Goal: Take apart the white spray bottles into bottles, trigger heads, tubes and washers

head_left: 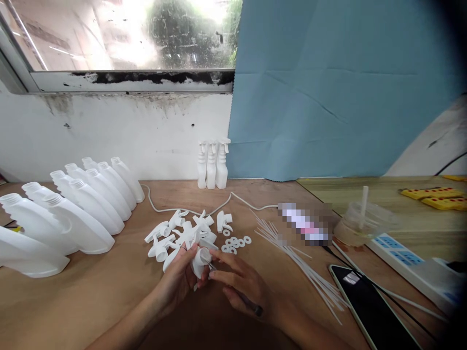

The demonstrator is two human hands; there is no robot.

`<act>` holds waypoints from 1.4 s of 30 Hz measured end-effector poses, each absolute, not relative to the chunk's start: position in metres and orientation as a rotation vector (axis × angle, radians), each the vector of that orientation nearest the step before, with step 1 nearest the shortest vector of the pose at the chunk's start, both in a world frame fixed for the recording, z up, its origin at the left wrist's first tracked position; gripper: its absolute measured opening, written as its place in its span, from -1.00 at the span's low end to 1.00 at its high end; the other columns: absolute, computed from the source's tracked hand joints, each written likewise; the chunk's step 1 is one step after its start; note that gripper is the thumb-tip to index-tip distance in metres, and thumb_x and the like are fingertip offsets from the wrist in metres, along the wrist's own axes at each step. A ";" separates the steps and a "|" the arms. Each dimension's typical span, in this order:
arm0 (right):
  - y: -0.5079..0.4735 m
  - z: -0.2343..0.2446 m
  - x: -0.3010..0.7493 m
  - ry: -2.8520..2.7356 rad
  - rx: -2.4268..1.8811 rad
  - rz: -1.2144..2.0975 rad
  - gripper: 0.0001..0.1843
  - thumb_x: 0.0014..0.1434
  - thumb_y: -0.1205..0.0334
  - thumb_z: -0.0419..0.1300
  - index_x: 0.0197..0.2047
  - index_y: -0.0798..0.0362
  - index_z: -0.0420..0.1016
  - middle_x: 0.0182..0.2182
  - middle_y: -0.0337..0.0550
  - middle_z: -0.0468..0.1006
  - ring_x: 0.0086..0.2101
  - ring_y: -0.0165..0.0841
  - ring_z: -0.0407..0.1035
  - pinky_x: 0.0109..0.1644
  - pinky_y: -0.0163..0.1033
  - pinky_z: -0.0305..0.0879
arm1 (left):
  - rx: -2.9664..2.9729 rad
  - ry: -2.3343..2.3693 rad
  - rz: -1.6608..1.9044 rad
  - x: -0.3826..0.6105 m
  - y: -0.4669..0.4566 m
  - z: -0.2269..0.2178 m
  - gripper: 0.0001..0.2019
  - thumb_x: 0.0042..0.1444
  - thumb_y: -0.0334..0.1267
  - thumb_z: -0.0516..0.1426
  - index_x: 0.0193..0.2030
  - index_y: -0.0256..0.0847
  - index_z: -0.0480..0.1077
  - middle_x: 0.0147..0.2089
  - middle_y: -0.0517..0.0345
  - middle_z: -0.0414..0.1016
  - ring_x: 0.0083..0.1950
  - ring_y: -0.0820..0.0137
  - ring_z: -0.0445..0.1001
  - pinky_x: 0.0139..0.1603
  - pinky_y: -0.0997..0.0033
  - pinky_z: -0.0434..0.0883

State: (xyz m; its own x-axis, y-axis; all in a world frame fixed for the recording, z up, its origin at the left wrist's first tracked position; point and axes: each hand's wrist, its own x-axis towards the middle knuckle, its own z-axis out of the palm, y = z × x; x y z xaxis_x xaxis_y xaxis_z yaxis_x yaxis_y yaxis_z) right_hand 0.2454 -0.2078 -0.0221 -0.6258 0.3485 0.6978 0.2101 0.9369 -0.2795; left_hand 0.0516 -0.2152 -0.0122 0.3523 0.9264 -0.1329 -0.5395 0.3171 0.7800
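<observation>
My left hand (177, 276) is closed around a white trigger spray head (200, 261), its round collar facing up and toward me. My right hand (245, 283) grips a slim tool with a dark handle (251, 305). The tool's thin metal tip reaches the collar's opening; its exact kind is hidden by my fingers. Just beyond my hands lies a loose pile of white trigger spray heads (178, 219). Several flat white ring washers (241, 243) lie to the right of the pile. Further right, thin white dip tubes (292, 255) are spread in a bundle.
White bottles without caps (87, 209) stand in rows at left. Three bottles with spray heads (211, 167) stand by the wall. On the right are a dark-screened phone (368, 304), a lit, blurred device (304, 223), a plastic cup with straw (359, 223), a power strip (401, 257) and cables.
</observation>
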 end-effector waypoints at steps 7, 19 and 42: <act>-0.207 -0.024 0.250 -2.220 -0.441 0.182 -0.56 0.17 0.53 0.00 0.09 0.07 0.33 0.16 0.09 0.38 0.13 -0.26 0.29 0.13 -0.09 0.33 | 0.831 0.647 1.132 0.049 -0.212 -0.014 -0.69 0.15 -0.17 0.16 -0.07 -0.17 0.14 -0.24 0.13 0.44 -0.40 0.42 0.44 -0.38 0.39 0.42; -0.199 -0.014 0.272 -1.789 -0.860 0.425 -0.65 0.31 0.34 -0.05 0.08 -0.01 0.41 0.16 -0.01 0.39 0.06 -0.21 0.38 0.13 -0.05 0.33 | 1.540 1.400 1.236 0.001 -0.182 -0.004 -0.35 0.12 -0.03 0.16 0.30 -0.09 0.05 0.08 -0.02 0.43 0.07 0.21 0.42 -0.09 0.38 0.37; -0.202 -0.015 0.272 -1.970 -0.758 0.186 -0.77 0.22 0.42 -0.02 -0.18 0.04 0.42 -0.41 -0.11 0.53 -0.39 -0.29 0.38 -0.26 -0.16 0.29 | 2.128 1.637 1.142 -0.009 -0.111 -0.012 -0.63 0.17 -0.07 0.04 0.03 -0.23 0.33 0.03 -0.05 0.40 0.07 0.18 0.35 0.15 0.15 0.25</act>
